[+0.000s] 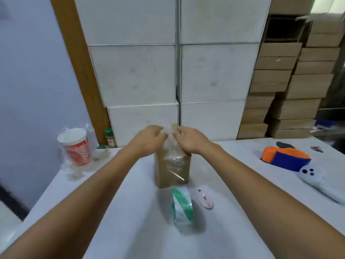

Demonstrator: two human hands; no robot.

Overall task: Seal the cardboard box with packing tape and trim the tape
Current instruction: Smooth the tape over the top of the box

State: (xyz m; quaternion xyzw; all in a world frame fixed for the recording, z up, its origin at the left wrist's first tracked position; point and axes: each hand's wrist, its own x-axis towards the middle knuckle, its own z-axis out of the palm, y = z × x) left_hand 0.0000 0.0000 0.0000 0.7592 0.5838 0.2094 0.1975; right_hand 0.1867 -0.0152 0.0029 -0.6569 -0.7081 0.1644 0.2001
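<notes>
A small brown cardboard box (172, 172) stands on the white table (130, 212) in front of me. A strip of clear tape (174, 165) runs over its top and down its near face. My left hand (149, 138) and my right hand (190, 140) rest on the box's top, fingers curled and pressing the tape on either side. A roll of packing tape with green and white markings (182, 207) stands on edge just in front of the box. A small pink cutter (205, 199) lies to the right of the roll.
A red and white cup (75, 146) wrapped in plastic stands at the left edge. An orange and blue tape dispenser (285, 157) and a white controller (317, 181) lie at the right. White panels and stacked cardboard boxes (280, 90) stand behind the table.
</notes>
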